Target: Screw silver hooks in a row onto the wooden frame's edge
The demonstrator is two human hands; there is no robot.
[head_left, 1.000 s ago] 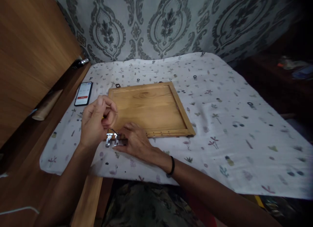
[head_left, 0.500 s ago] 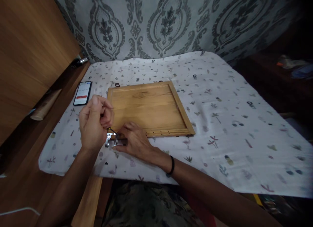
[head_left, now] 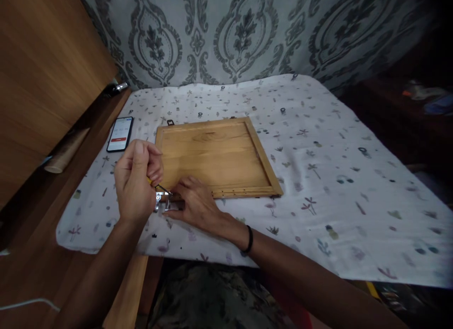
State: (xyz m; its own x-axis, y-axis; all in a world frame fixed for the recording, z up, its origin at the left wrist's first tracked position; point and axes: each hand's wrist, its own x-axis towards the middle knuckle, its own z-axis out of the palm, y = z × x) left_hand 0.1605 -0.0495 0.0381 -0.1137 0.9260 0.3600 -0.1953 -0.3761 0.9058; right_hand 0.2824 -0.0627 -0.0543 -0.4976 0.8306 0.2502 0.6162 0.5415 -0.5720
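My left hand [head_left: 136,182] is closed around a small screwdriver [head_left: 163,189] with a yellow handle and a dark shaft; most of the handle is hidden in the fist. Its tip points down to the right, at a shiny metal hinge [head_left: 158,199] on the near left edge of a framed wooden panel [head_left: 215,154]. From the right, my right hand [head_left: 198,201] pinches the hinge, fingers above and thumb below. Whether the tip sits in a screw is too small to tell. The panel lies flat, with small dark holes along its near edge.
A phone [head_left: 120,134] with a lit screen lies left of the panel on the patterned white cloth [head_left: 336,178]. Dark clasps [head_left: 170,123] stick out at the panel's far edge. A wooden cabinet side [head_left: 46,60] rises at left, with a brown roll [head_left: 63,154] beside it.
The screwdriver has shifted slightly in my left hand, showing more of its yellow handle. My right hand stays in place at the hinge.
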